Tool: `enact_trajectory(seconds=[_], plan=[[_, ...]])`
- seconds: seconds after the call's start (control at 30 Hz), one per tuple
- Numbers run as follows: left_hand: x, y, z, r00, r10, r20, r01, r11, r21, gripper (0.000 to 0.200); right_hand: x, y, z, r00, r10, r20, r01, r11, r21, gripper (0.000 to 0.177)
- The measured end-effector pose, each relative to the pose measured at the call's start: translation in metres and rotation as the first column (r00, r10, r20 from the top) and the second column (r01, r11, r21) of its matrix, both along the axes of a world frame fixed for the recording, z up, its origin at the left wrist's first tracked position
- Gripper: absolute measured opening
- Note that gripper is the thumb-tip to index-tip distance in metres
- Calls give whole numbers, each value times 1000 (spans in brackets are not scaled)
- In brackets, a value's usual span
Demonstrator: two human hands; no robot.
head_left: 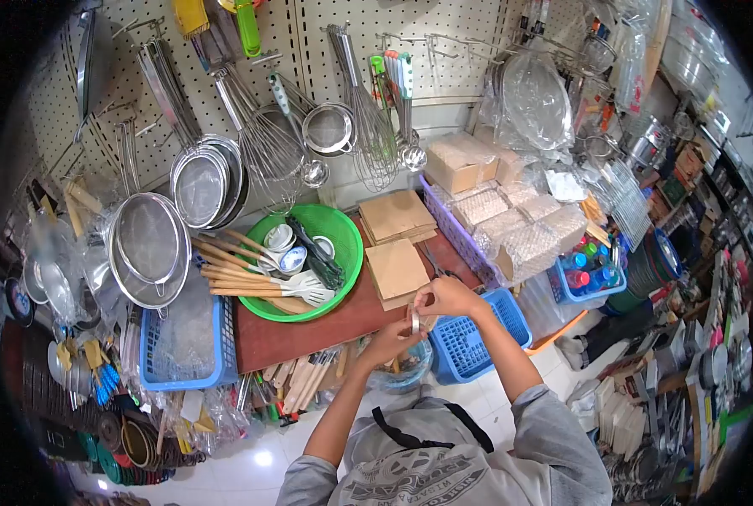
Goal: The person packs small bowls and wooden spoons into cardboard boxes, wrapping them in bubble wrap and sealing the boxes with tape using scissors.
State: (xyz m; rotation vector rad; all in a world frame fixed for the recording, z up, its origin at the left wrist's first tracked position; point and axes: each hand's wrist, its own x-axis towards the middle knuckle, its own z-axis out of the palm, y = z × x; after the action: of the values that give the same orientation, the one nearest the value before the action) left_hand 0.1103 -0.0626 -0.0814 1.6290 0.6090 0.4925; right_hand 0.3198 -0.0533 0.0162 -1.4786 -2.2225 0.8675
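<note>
My left hand (391,341) is closed around a small pale roll of tape (415,320), held upright in front of the table's near edge. My right hand (446,298) meets it from the other side, its fingertips pinched at the roll's upper edge. Whether they grip a loose end of tape is too small to tell. Just beyond the hands, flat brown cardboard pieces (398,268) lie in a stack, with a second cardboard stack (396,216) behind. Dark-handled scissors (444,271) rest to the right of the stacks.
On the red-brown tabletop (288,344), a green basin (349,278) holds wooden-handled utensils and small bowls. A blue basket (463,358) sits below my right forearm. At the right, a purple crate (457,221) carries bubble-wrapped boxes (511,211). Whisks (263,164) and strainers (149,244) hang behind.
</note>
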Motion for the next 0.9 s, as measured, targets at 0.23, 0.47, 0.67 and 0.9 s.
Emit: enact_trajectory(seconds=[0.23,0.47,0.67,0.9], plan=[[33,-2,-22,975,204,93,-176,954,-244,24,26,51,-33,990,142,16,-141,989,-36,20],[55,-5,-13,933,358,15,-336,888,-315,28,33,72,-49,970,225,96,-229,973,34,21],[65,-2,-10,900,435,-21,-412,834,-369,35,38,80,-61,975,216,47,-219,974,57,21],[69,-4,-14,832,553,-36,-513,744,-429,35,39,87,-66,980,174,97,-184,976,115,22]])
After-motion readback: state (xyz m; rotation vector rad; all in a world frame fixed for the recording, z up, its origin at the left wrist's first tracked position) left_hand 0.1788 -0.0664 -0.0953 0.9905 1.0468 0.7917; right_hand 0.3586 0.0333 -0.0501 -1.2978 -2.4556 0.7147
